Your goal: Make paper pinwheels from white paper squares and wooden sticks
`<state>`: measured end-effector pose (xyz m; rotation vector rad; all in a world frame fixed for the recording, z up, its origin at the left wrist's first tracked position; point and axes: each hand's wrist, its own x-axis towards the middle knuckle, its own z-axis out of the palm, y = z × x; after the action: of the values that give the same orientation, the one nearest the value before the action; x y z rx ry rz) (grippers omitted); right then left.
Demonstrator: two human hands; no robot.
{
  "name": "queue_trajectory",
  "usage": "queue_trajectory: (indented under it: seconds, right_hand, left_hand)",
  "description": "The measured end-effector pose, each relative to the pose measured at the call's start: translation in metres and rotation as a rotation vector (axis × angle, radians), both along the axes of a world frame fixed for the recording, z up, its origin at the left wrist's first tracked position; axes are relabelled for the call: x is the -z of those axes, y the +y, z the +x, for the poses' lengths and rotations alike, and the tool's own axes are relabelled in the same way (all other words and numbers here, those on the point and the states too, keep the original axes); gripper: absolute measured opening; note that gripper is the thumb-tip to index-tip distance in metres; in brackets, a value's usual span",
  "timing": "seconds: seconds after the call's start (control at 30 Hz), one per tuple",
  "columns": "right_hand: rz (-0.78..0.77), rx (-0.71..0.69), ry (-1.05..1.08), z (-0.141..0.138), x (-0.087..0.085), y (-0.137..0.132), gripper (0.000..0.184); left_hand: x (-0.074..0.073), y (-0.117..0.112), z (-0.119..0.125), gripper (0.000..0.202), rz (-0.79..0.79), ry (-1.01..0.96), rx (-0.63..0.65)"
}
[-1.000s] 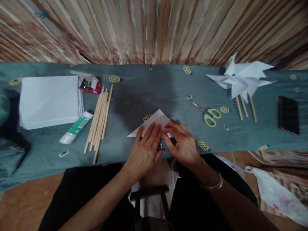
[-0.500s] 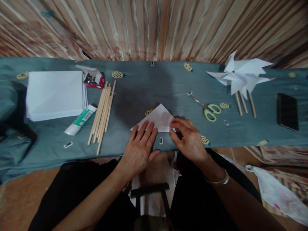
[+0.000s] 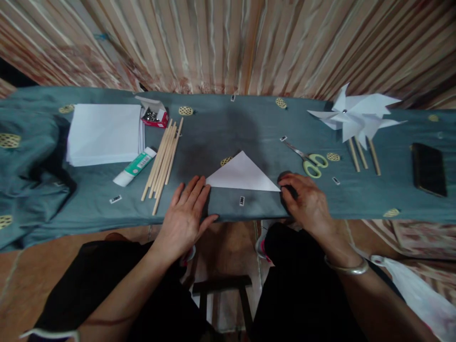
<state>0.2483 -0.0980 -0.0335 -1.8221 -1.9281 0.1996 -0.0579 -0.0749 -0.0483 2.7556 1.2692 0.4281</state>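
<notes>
A white sheet of paper (image 3: 243,175), folded into a triangle, lies on the table with its point away from me and its long edge towards me. My left hand (image 3: 185,211) lies flat with fingers stretched out, fingertips at the paper's left corner. At the right corner is my right hand (image 3: 308,202), its fingers bent and the thumb held apart from them, the thumb tip by the corner. Green-handled scissors (image 3: 309,161) rest just beyond my right hand. Several wooden sticks (image 3: 164,159) lie beyond my left hand.
At the left are a stack of white paper (image 3: 105,133), a green-and-white tube (image 3: 135,166) and an opened red box (image 3: 155,116) of small metal pieces. White paper pinwheels (image 3: 359,114) on sticks and a black phone (image 3: 429,168) lie at the right. A stool (image 3: 223,284) stands below.
My hands have moved apart, the left off the paper's face to its left corner, the right outward to the right corner. More of the folded paper shows. The view has shifted slightly.
</notes>
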Motion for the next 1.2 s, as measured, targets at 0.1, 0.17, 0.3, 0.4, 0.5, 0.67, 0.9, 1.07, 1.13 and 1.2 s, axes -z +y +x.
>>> queue_trajectory:
  seconds: [0.1,0.17,0.3,0.4,0.5,0.67,0.9,1.07,1.13,1.2]
  right_hand:
    - [0.023,-0.021,-0.02,0.004,0.003,0.001,0.027]
    - [0.026,-0.016,-0.008,0.004,0.003,0.003,0.03]
    - [-0.008,0.001,0.1,-0.002,-0.001,0.01,0.032]
    - [-0.015,-0.03,0.166,-0.011,-0.001,0.017,0.031]
    - [0.002,-0.044,0.216,-0.018,0.006,0.023,0.024]
    - [-0.01,0.061,0.476,-0.025,0.016,0.033,0.01]
    - [0.109,0.092,0.708,-0.045,0.0,0.044,0.014]
    - [0.2,0.007,0.704,-0.065,-0.021,0.044,0.009]
    - [0.199,-0.048,0.66,-0.07,-0.026,0.041,0.008]
    - [0.182,-0.106,0.626,-0.073,-0.028,0.037,0.008]
  left_hand:
    - [-0.002,-0.001,-0.005,0.058,0.01,-0.025,-0.023]
    - [-0.003,0.0,-0.006,0.055,0.029,-0.044,-0.033]
    - [-0.004,0.001,-0.004,0.051,0.063,-0.054,-0.05]
    - [-0.004,0.001,-0.003,0.047,0.061,-0.069,-0.067]
    - [-0.004,0.001,-0.004,0.046,0.039,-0.113,-0.096]
    - [-0.009,0.003,-0.008,0.044,-0.144,-0.259,-0.187]
    - [-0.026,0.016,0.01,0.068,-0.488,-1.061,-0.453]
    - [-0.047,0.027,0.018,0.073,-1.016,-1.679,-0.692]
    - [-0.053,0.03,0.015,0.067,-1.179,-1.773,-0.658]
    - [-0.057,0.032,0.012,0.059,-1.245,-1.811,-0.578]
